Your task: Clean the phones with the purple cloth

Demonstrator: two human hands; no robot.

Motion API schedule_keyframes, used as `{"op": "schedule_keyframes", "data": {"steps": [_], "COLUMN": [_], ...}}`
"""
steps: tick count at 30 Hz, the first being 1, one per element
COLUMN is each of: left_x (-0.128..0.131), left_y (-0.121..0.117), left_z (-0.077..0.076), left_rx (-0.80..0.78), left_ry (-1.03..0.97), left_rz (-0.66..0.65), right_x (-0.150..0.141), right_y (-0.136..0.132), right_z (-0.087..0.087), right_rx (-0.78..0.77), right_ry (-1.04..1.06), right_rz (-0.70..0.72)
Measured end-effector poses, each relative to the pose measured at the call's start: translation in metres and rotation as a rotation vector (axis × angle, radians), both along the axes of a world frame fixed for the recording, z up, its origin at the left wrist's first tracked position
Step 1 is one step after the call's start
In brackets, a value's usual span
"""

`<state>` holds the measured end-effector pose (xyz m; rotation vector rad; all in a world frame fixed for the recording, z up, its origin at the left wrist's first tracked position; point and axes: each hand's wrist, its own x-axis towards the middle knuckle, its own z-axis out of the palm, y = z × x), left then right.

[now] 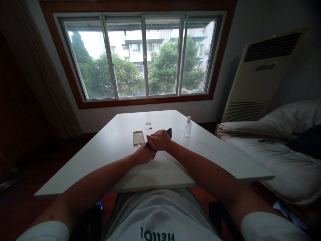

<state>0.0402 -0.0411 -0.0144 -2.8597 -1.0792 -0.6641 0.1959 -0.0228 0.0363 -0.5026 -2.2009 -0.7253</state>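
In the head view, a dark flat thing (169,133) is above the tabletop (105,144), its long side slanting away to the right. The left hand's (145,154) fingers seem closed on its near end; the right hand (160,140) covers its middle, nearer the far tip, its fingers curled, but I cannot tell around what.

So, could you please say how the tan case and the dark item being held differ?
The tan case lies on the white table, while the dark item is held where the left hand and right hand meet. The case shows almost whole; the item is partly hidden by the hands. The case looks tan and translucent; the item looks dark.
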Motion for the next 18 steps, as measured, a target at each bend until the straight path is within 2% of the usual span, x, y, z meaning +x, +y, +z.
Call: {"op": "schedule_keyframes", "data": {"steps": [5, 8, 12, 18], "left_x": [0.001, 0.001, 0.002, 0.002], "left_y": [-0.01, -0.016, -0.021, -0.028], "left_z": [0.003, 0.006, 0.011, 0.019], "left_rx": [-0.263, -0.387, -0.423, -0.426], "left_ry": [-0.244, -0.37, -0.41, -0.427], "left_rz": [0.193, 0.255, 0.253, 0.241], "right_x": [0.03, 0.049, 0.063, 0.062], "right_y": [0.021, 0.033, 0.041, 0.038], "right_z": [0.004, 0.006, 0.006, 0.009], "right_rx": [-0.04, -0.076, -0.131, -0.316], "right_ry": [0.067, 0.147, 0.289, 0.563], "right_rz": [-0.032, -0.084, -0.116, -0.065]}}
